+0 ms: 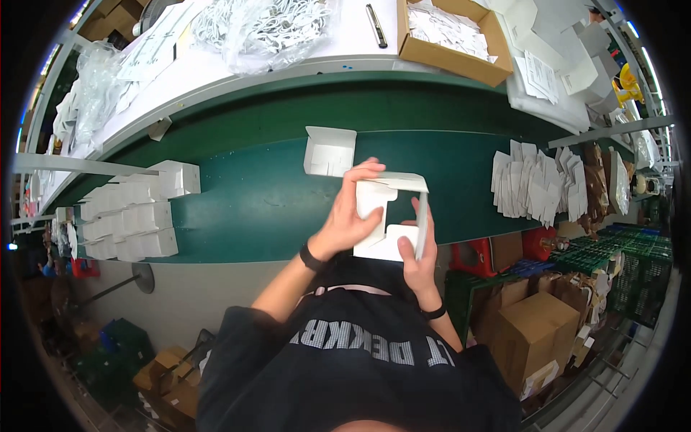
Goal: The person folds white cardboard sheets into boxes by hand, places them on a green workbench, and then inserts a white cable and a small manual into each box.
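Observation:
Between my two hands is a partly folded white carton (389, 242), held over the near edge of the green work surface (245, 209). My left hand (353, 209) grips its left side, with the thumb on an inner flap and the fingers over the far edge. On the right side, my right hand (423, 248) has its thumb on the near flap and its fingers behind the wall. Through the carton's open middle I see the dark green surface. Just beyond my left hand stands a small open white box (330, 153), touched by neither hand.
Rows of white boxes (137, 219) sit at the left. Flat white cartons (533, 183) lean in a stack at the right. On the raised shelf are bagged white cables (266, 29), a box cutter (376, 27) and a cardboard box (461, 43) of paper slips. Brown cartons (536, 331) stand lower right.

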Demonstrator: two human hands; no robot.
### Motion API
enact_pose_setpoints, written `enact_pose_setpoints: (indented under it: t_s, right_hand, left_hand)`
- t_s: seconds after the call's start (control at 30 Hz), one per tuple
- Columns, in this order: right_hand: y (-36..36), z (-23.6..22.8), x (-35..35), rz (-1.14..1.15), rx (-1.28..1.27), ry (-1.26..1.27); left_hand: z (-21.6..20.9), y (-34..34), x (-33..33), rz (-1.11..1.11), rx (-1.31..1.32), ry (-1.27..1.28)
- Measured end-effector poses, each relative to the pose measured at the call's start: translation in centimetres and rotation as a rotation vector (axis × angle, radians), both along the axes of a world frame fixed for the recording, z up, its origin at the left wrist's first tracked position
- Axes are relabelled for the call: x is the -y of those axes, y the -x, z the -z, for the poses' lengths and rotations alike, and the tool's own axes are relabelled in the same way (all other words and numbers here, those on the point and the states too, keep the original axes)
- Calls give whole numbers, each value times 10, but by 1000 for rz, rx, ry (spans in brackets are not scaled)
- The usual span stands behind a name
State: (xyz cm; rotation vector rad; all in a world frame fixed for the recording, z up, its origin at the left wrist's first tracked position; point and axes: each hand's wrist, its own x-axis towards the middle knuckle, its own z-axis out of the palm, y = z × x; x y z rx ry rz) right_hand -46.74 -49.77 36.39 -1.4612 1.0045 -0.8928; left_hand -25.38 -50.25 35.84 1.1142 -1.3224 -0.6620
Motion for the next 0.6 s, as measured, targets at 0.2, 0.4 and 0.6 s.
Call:
enact_pose_setpoints:
  t_s: [0.2,0.4,0.6]
  right_hand:
    - [5,29,9,-50,94,-178]
    - [17,29,8,-170,25,15]
    - [21,15,14,-81,119,-531]
  left_hand:
    - [-16,-23,-9,263,455,-18]
    - [-15,-12,-35,303,537,-222]
    - [7,12,-46,359,490,-211]
